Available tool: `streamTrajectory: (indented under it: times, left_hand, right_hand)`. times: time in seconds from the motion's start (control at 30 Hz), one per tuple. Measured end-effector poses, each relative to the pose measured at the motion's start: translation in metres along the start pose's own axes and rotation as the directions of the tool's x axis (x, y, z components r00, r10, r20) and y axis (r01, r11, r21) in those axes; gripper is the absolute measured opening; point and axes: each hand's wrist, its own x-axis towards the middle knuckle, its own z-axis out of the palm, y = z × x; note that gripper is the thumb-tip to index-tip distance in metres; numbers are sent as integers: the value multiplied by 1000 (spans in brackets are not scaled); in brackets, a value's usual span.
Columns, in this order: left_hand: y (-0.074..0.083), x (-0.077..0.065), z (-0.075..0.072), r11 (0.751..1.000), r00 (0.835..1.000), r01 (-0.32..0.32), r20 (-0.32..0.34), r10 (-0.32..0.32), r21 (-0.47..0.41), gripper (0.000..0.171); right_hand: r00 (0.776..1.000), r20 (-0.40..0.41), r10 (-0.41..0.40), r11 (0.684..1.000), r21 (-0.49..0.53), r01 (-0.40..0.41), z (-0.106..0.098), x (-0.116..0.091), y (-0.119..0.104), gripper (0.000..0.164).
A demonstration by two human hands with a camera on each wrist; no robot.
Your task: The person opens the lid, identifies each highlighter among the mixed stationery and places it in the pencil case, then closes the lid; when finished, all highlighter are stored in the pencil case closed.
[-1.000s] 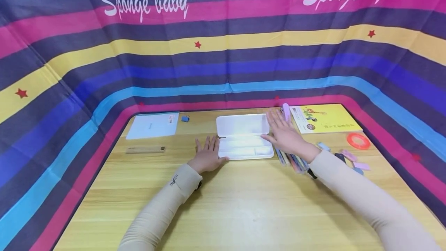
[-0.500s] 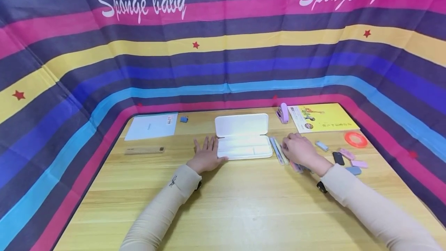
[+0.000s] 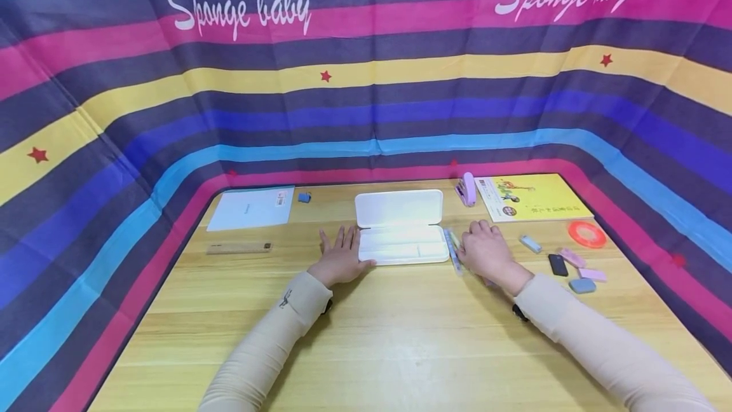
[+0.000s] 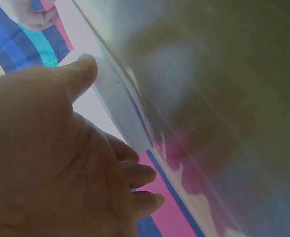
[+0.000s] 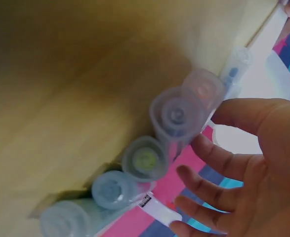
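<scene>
A white pencil case [image 3: 403, 252] lies with its lid raised at the middle of the table. My left hand [image 3: 341, 259] rests beside its left end, fingers spread, thumb at the near corner. In the left wrist view the thumb [image 4: 83, 74] lies against the case's side. My right hand [image 3: 488, 252] bends over a row of clear-ended pens [image 3: 453, 252] right of the case. In the right wrist view its thumb and index finger pinch around a pen [image 5: 177, 116]; the other fingers hang loose. Several more pens, one with a green core [image 5: 145, 160], lie alongside, mostly hidden from the head view.
A purple stapler [image 3: 467, 189] and yellow book [image 3: 534, 197] lie behind the right hand. Further right are an orange ring [image 3: 587, 234] and several erasers [image 3: 582, 285]. A white booklet [image 3: 250, 208], blue sharpener-like block [image 3: 304, 197] and wooden ruler [image 3: 239, 248] lie left.
My right hand has come down from above the case's right edge onto the pens, fingers bending from straight to curled, then shifted slightly among them. The left hand has stayed in place.
</scene>
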Motion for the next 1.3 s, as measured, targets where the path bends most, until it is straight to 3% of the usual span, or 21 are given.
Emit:
streamTrajectory:
  times: [0.37, 0.67, 0.97, 1.13, 1.3]
  left_hand:
    - [0, -2, -2, 999, 1000, -30, -2, 30, -27, 87]
    - [-1, 0, -3, 999, 999, -43, -14, 43, -21, 87]
    - [-2, 1, -2, 999, 999, -39, -4, 39, -10, 87]
    - [-2, -1, -3, 999, 999, -41, -15, 41, -13, 87]
    - [-1, -2, -2, 999, 999, -41, -6, 41, -25, 87]
  right_hand:
    - [997, 22, 73, 997, -6, -73, -5, 2, -3, 33]
    - [992, -86, 92, 996, 10, -91, -21, 3, -4, 25]
    - [953, -301, -42, 999, 3, 45, -32, 14, -14, 21]
    - [930, -332, -160, 986, -1, 170, -32, 33, -27, 17]
    - [898, -335, -283, 956, -28, 291, -18, 51, -43, 17]
